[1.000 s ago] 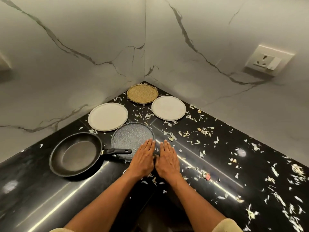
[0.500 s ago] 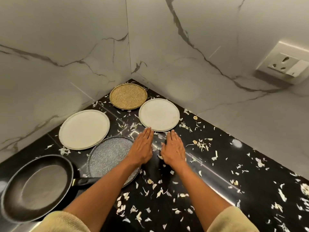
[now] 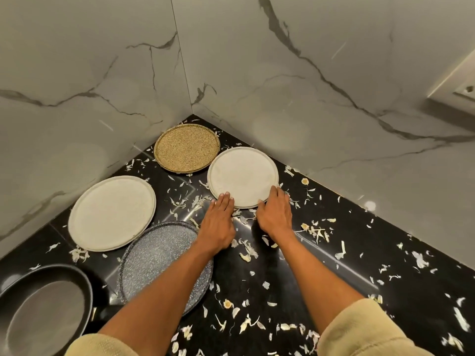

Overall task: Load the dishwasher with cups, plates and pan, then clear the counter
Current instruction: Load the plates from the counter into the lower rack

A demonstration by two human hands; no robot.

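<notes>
The pan is seen nearest, at the tabletop's left edge, with the speckled plate beside it under the left forearm. Farther on, the left hand and right hand are laid flat, fingers straight, nothing clamped, fingertips touching the white plate's near rim. Lifted so, the plate could be slid over the peelings or dropped, judging by its flush, shallow rim.

No text, label, brand, number or sign can be read anywhere in view.
</notes>
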